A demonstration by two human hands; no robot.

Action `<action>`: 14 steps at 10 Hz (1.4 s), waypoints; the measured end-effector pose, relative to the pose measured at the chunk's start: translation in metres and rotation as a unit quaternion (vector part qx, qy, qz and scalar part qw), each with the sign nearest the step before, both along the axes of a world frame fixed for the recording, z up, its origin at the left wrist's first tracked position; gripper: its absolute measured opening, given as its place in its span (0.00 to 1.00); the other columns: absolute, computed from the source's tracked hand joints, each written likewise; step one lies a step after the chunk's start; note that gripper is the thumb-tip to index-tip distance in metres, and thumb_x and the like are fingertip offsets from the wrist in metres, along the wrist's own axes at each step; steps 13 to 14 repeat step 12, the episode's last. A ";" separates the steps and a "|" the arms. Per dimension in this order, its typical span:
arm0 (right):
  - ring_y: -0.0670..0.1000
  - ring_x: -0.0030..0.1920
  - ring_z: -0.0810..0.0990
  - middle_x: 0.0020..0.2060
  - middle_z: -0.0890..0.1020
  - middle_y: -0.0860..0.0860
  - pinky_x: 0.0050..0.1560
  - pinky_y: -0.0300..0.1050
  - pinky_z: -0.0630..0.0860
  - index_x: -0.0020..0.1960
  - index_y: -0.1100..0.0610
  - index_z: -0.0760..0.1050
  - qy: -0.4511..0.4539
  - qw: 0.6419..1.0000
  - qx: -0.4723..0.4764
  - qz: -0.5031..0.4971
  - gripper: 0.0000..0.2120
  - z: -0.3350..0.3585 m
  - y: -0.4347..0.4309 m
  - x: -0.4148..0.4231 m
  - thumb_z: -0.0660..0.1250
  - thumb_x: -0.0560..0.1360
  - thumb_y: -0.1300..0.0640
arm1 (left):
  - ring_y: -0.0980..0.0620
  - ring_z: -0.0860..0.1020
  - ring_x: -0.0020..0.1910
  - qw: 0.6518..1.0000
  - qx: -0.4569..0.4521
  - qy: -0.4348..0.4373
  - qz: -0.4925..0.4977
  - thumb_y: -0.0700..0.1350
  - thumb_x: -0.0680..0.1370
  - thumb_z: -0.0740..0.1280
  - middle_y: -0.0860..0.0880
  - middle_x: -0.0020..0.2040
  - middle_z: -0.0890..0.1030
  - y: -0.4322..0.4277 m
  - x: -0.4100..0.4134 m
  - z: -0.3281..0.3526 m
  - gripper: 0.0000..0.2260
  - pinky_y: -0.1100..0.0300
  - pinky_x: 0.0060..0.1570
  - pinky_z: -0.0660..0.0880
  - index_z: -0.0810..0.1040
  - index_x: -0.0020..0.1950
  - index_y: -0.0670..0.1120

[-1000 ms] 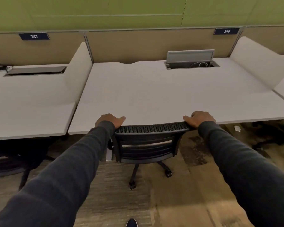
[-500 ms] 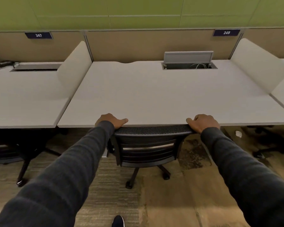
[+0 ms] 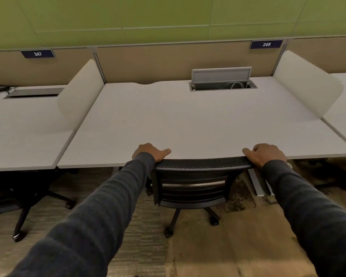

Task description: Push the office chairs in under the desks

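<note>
I see a rectangular cable well sunk into the pale grey desk near its far edge, right of centre. Its grey metal flap stands upright behind the opening, and a loop of white cable lies inside; anything else in there is too dark to tell. The neighbouring grey desk on the left has a similar well near its far edge with the flap lying nearly flat, so I cannot see inside.

The black mesh-backed office chair sits at the near edge of the pale grey desk, about mid-width. Its backrest faces me and its seat is hidden under the desktop. The top rail of the back runs left to right, parallel to the desk edge and touching it or just short of it; I cannot tell which. Its castors rest on the patterned brown carpet.

My left hand is curled over the left end of the top rail, thumb stretched along the desk edge. My right hand wraps the right end, fingers folded over the rail. Both arms wear dark grey sleeves.

A second black chair is tucked beneath the left desk.
</note>
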State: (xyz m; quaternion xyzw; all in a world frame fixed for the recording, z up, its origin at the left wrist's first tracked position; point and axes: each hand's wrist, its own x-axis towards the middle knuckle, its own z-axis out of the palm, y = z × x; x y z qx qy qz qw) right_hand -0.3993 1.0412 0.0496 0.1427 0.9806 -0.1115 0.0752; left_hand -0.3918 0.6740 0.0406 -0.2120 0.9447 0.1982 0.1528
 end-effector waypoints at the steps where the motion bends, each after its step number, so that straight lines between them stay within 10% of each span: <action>1: 0.56 0.46 0.78 0.44 0.81 0.55 0.50 0.51 0.77 0.46 0.55 0.79 0.006 1.000 -0.003 -0.008 0.22 -0.001 0.016 -0.008 0.60 0.77 0.36 | 0.42 0.78 0.61 1.000 0.010 0.006 -0.003 0.74 0.70 0.65 0.42 0.64 0.78 0.014 -0.012 -0.002 0.41 0.56 0.48 0.70 0.76 0.67 0.42; 5: 0.57 0.47 0.78 0.45 0.81 0.56 0.50 0.52 0.77 0.49 0.54 0.80 0.003 0.999 0.030 -0.020 0.24 -0.006 0.048 -0.026 0.58 0.76 0.35 | 0.42 0.78 0.60 1.000 0.023 0.008 -0.002 0.72 0.70 0.66 0.43 0.64 0.79 0.044 -0.031 -0.017 0.39 0.55 0.49 0.71 0.76 0.67 0.42; 7: 0.65 0.64 0.71 0.63 0.75 0.61 0.66 0.60 0.65 0.68 0.56 0.74 -0.054 0.993 0.081 -0.069 0.35 -0.001 0.024 -0.020 0.49 0.78 0.31 | 0.41 0.75 0.64 0.996 0.082 0.014 0.018 0.72 0.76 0.57 0.41 0.68 0.76 0.031 -0.021 -0.012 0.40 0.53 0.55 0.70 0.72 0.71 0.40; 9: 0.66 0.75 0.61 0.73 0.68 0.60 0.74 0.70 0.45 0.74 0.51 0.68 -0.024 0.998 0.053 -0.020 0.38 -0.002 -0.073 0.009 0.45 0.77 0.27 | 0.42 0.76 0.62 0.997 0.062 0.051 -0.022 0.73 0.77 0.45 0.42 0.66 0.78 -0.022 0.009 -0.016 0.41 0.52 0.53 0.68 0.74 0.70 0.42; 12: 0.61 0.77 0.59 0.75 0.68 0.56 0.75 0.66 0.49 0.76 0.49 0.64 0.111 0.986 0.041 0.117 0.34 -0.030 -0.320 0.075 0.50 0.78 0.30 | 0.44 0.76 0.59 0.988 -0.056 0.100 -0.103 0.70 0.79 0.49 0.44 0.61 0.79 -0.242 0.082 -0.035 0.34 0.48 0.60 0.72 0.77 0.66 0.46; 14: 0.61 0.77 0.59 0.75 0.68 0.56 0.75 0.66 0.49 0.76 0.49 0.64 0.111 0.986 0.041 0.117 0.34 -0.030 -0.320 0.075 0.50 0.78 0.30 | 0.44 0.76 0.59 0.988 -0.056 0.100 -0.103 0.70 0.79 0.49 0.44 0.61 0.79 -0.242 0.082 -0.035 0.34 0.48 0.60 0.72 0.77 0.66 0.46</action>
